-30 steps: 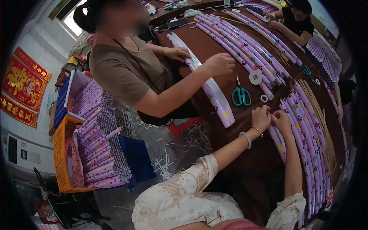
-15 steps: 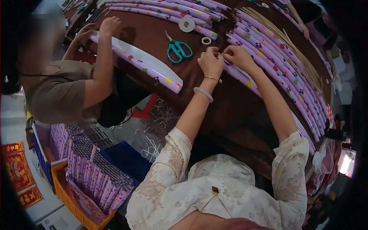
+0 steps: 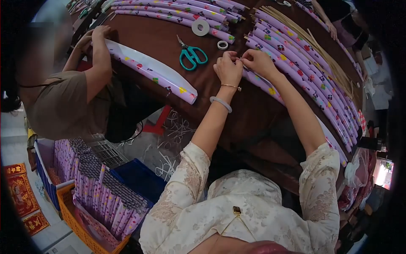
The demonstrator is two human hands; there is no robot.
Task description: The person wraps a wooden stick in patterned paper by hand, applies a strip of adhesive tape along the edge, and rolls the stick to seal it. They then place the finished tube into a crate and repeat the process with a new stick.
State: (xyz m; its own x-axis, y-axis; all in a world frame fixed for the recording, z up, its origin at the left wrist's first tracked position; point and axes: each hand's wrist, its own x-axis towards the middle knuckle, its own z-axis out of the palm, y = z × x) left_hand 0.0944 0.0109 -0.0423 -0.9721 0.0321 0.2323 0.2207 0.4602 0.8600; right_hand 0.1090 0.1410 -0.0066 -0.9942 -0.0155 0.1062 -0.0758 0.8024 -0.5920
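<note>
My left hand (image 3: 229, 70) and my right hand (image 3: 259, 63) meet at the upper end of a purple patterned paper roll (image 3: 263, 84). Both have their fingers closed in a pinch at that end, which they partly hide. From there the roll runs down to the right, passing under my right forearm. Just above my left hand lies a small white tape roll (image 3: 222, 45). Teal-handled scissors (image 3: 192, 57) rest to its left, blades apart, and a larger white tape roll (image 3: 200, 28) sits above them.
Many purple rolls (image 3: 296, 63) lie right, beside thin sticks (image 3: 321, 48); more rolls (image 3: 169, 15) lie at the back. On the left a co-worker's hands (image 3: 95, 36) touch a partly rolled sheet (image 3: 156, 76). An orange crate (image 3: 80, 224) holds upright rolls. Another person's hand (image 3: 333, 31) is upper right.
The whole view has shifted slightly. My hands stay together at the roll's end, with small finger movements. The co-worker's hands have drawn closer together at the sheet's far end.
</note>
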